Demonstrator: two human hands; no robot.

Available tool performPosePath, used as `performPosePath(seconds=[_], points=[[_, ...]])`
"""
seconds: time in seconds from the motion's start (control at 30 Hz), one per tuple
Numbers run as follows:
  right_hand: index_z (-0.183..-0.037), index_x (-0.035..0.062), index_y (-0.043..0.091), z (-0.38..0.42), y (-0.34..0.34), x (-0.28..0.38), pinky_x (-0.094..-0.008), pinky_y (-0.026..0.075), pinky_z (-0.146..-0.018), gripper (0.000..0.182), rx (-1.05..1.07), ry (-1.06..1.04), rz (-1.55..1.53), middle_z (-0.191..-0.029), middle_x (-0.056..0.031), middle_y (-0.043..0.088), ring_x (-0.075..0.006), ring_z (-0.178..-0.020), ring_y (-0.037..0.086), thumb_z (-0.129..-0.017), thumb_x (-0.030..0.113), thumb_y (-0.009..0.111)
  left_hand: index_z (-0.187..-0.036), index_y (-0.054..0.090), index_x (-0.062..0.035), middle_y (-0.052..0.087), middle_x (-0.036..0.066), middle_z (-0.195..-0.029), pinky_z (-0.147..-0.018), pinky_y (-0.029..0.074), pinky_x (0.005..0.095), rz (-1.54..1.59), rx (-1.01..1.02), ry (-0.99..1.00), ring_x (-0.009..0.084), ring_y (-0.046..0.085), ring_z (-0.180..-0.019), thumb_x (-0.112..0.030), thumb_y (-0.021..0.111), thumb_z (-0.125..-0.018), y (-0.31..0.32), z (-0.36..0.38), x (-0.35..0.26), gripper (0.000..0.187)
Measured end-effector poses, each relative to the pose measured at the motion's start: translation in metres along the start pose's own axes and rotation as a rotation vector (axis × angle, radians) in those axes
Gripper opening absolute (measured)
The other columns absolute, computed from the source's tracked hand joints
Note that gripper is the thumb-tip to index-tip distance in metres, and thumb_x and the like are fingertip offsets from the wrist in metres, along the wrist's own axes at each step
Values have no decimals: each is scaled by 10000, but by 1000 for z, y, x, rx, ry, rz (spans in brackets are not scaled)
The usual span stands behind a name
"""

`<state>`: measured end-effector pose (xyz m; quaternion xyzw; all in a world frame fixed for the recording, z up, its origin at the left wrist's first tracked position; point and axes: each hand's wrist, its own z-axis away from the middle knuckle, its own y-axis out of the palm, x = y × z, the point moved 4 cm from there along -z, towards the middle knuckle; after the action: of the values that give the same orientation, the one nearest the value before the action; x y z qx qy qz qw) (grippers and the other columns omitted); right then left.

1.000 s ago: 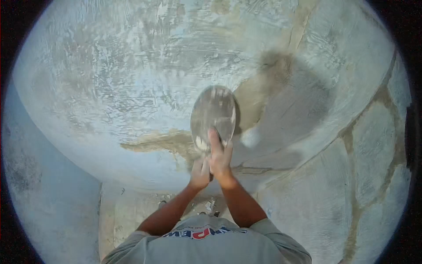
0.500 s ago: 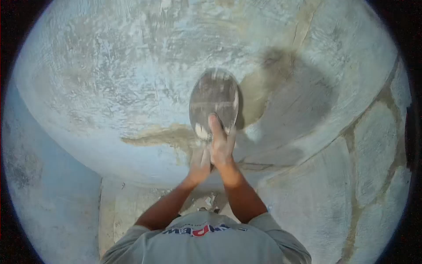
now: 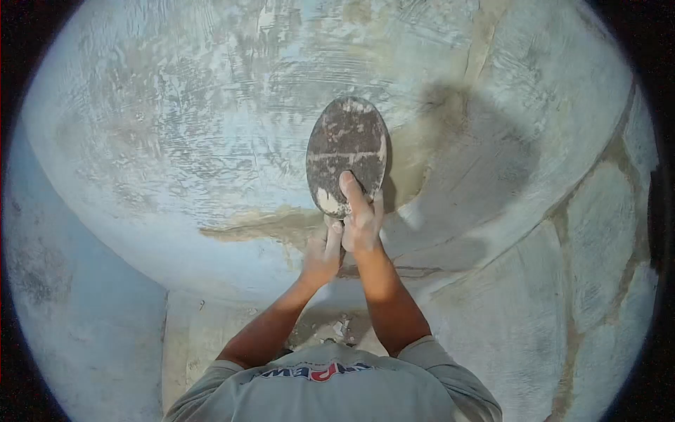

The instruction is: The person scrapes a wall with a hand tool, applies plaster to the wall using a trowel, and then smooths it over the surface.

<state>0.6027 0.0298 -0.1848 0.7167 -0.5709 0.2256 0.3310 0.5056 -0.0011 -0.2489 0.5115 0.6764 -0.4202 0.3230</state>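
Observation:
A dark oval plate (image 3: 344, 137) with pale plaster-like smears and a light line across it is held out in front of the curved wall. My right hand (image 3: 362, 225) is closed on its lower end, with the thumb lying on the near face and the other fingers largely behind. My left hand (image 3: 324, 252) is closed just below the oval's lower edge, thumb pointing up. What its fingers wrap around is mostly hidden; the two hands are close together at the plate's base.
The large curved wall (image 3: 197, 133) has a rough, streaky pale coating and a brown patch (image 3: 267, 226). A shadow falls on it to the right. Cracked or jointed panels (image 3: 605, 232) stand at the right, and a smooth bluish surface (image 3: 77, 281) at the left. White scraps (image 3: 340, 328) lie below.
The oval plate and both hands have shifted slightly up and to the right. The plate was blurred by motion and is now sharp.

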Motion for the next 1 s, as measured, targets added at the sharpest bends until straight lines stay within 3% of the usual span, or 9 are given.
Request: performPosePath(seconds=[0.07,0.17,0.23,0.4,0.47,0.57,0.67,0.8,1.0], points=[[-1255,-75,542,10,-7,-11,-378,427,-989,434,90,-162,388,-1205,-161,614,-257,-1096,571,-856,58,649,-947,571,33,535,216,-737,-614,412,461,-420,-215,512,365,531,-694,-198,430,-1007,9,18,13,278],[-1151,-30,602,44,-12,-26,-372,445,-957,263,8,-152,351,-1186,-96,604,-189,-1061,563,-938,119,646,-901,552,13,535,163,-725,-602,407,427,-71,-99,139,275,520,-685,-184,388,-1019,17,55,40,282],[-1164,-27,589,50,-2,-37,-378,447,-958,280,-156,371,-390,-1177,-102,609,-199,-1056,573,-937,128,647,-899,549,14,536,149,-729,-607,407,413,87,-54,20,256,512,-682,-172,381,-1017,19,53,46,277],[-1199,-12,543,18,5,-26,-352,475,-919,330,-116,248,-389,-1155,-99,624,-195,-1032,593,-925,131,657,-899,541,16,546,135,-766,-573,403,390,402,-3,-291,229,514,-667,-147,382,-1011,13,18,16,254],[-1206,-13,536,19,6,-21,-340,483,-906,332,-89,265,-375,-1158,-97,624,-190,-1029,596,-925,118,653,-886,537,4,552,152,-785,-538,397,392,-357,-209,334,259,521,-655,-91,425,-983,12,25,18,176],[-1227,-34,528,42,6,-21,-343,486,-909,333,-190,442,-569,-1178,-100,617,-188,-1028,596,-934,86,631,-933,552,13,539,198,-797,-576,406,433,400,24,-457,361,498,-667,-39,510,-926,17,49,31,67],[-1241,-37,522,27,13,-19,-346,483,-919,345,-215,395,-530,-1190,-98,606,-182,-1040,589,-937,87,629,-940,556,27,543,203,-819,-587,405,445,-526,-310,574,362,497,-672,-40,525,-915,13,41,14,78],[-1258,-19,559,7,10,-6,-355,446,-954,353,-34,238,-316,-1253,-140,583,-234,-1090,573,-927,95,607,-943,547,39,566,243,-925,-639,418,459,324,-92,-146,362,527,-745,-57,519,-920,10,8,17,103],[-1239,-31,519,25,8,-15,-343,473,-911,378,-139,244,-234,-1173,-116,608,-188,-1052,583,-932,145,653,-1197,503,72,566,239,-936,-716,454,456,205,-26,-134,346,562,-832,-58,476,-934,22,46,50,294]])
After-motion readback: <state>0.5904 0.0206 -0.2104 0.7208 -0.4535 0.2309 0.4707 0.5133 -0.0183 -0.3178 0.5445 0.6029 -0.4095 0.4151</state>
